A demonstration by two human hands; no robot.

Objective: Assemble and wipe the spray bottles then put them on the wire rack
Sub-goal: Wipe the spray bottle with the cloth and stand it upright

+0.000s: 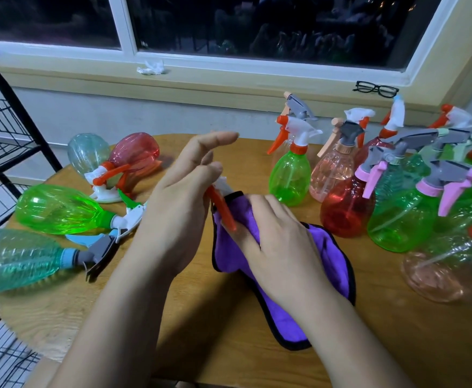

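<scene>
My left hand (178, 203) holds a spray bottle by its white head; its orange trigger (223, 208) sticks out and the bottle's body is hidden under a purple cloth (327, 247). My right hand (279, 245) grips that cloth around the bottle. Several assembled bottles lie on their sides at the table's left, among them a green bottle (61, 210) and a teal bottle (16, 259). A black wire rack (2, 130) stands at the far left.
Several upright spray bottles crowd the right side of the wooden table (173, 331), such as a green one (291, 175) and a red one (344, 208). Black glasses (376, 88) and a crumpled tissue (150, 67) lie on the window sill.
</scene>
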